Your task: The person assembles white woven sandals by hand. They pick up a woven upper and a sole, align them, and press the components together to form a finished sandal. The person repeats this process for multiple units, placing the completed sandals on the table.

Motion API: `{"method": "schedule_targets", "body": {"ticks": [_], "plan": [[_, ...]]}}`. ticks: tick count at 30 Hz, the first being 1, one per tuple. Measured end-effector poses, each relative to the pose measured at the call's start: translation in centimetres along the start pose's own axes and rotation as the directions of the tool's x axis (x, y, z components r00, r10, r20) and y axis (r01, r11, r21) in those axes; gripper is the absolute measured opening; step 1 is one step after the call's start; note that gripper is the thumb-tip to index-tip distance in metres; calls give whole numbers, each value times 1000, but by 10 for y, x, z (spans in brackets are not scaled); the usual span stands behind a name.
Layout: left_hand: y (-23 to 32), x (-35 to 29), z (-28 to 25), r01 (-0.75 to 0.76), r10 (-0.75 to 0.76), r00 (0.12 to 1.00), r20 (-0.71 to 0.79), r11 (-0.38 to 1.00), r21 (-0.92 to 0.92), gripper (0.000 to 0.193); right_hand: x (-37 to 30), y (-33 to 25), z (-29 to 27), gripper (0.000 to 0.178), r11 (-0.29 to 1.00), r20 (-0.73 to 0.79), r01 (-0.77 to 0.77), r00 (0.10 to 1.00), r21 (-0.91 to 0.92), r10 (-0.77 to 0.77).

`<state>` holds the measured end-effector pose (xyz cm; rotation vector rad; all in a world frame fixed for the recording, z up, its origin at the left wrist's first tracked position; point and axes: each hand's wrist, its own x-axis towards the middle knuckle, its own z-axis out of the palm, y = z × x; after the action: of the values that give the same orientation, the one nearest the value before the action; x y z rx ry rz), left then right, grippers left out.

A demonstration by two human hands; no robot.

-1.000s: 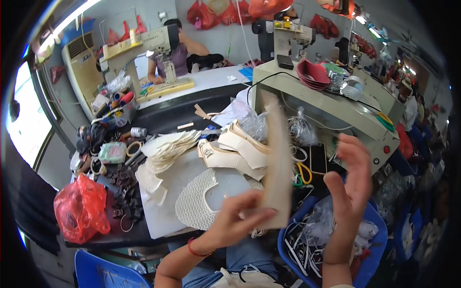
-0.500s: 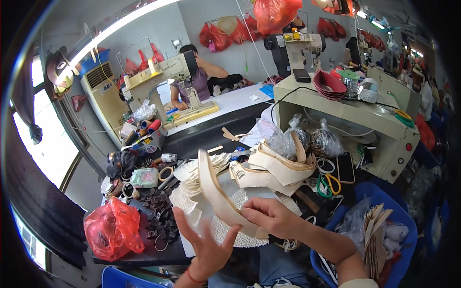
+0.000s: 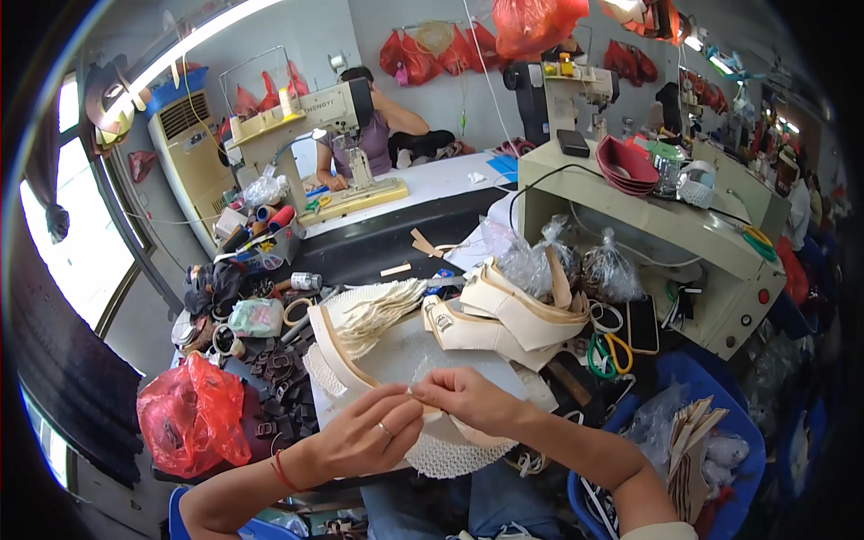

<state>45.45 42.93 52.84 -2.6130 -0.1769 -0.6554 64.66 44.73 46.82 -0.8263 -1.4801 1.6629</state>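
A curved cream strip (image 3: pixel 329 349) with a tan edge, like a shoe part, slants over the near worktable and runs under my hands. My left hand (image 3: pixel 364 430), with a ring and a red wrist cord, is closed in a pinch. Its fingertips meet those of my right hand (image 3: pixel 475 401), also pinching. A tiny white bit shows between them, too small to name. Below lies a white woven mesh piece (image 3: pixel 461 457), partly covered by the strip and hands. Behind are a grey board (image 3: pixel 405 346), layered white textured pieces (image 3: pixel 382 304) and a pile of similar cream parts (image 3: pixel 490 333).
Dark buckles (image 3: pixel 279 382) and a red plastic bag (image 3: pixel 193 418) lie left. Scissors (image 3: pixel 612 355), a phone (image 3: pixel 643 324) and a blue bin (image 3: pixel 738 450) stand right. Across the table, a person (image 3: pixel 382 135) sits by a sewing machine (image 3: pixel 315 117).
My left hand, open with spread fingers before, has come in to meet the right in a pinch. The strip has tipped lower and leftward; the right hand has shifted slightly left.
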Motion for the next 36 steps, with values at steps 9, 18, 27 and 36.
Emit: {"method": "schedule_targets", "body": {"ticks": [9, 18, 27, 36], "plan": [[-3, 0, 9, 249, -243, 967, 79, 965, -80, 38, -6, -5, 0, 24, 983, -61, -11, 998, 186, 22], [3, 2, 19, 13, -18, 999, -39, 991, -136, 25, 1, 10, -4, 20, 991, -107, -79, 990, 112, 91], [-8, 0, 20, 144, -139, 990, 38, 956, -255, 31, -11, 13, -1, 24, 992, -276, 121, 955, 34, -107], [4, 9, 29, 51, -49, 998, 27, 998, -47, 26, 5, 12, -3, 29, 997, -177, -42, 983, 57, 52]]}}
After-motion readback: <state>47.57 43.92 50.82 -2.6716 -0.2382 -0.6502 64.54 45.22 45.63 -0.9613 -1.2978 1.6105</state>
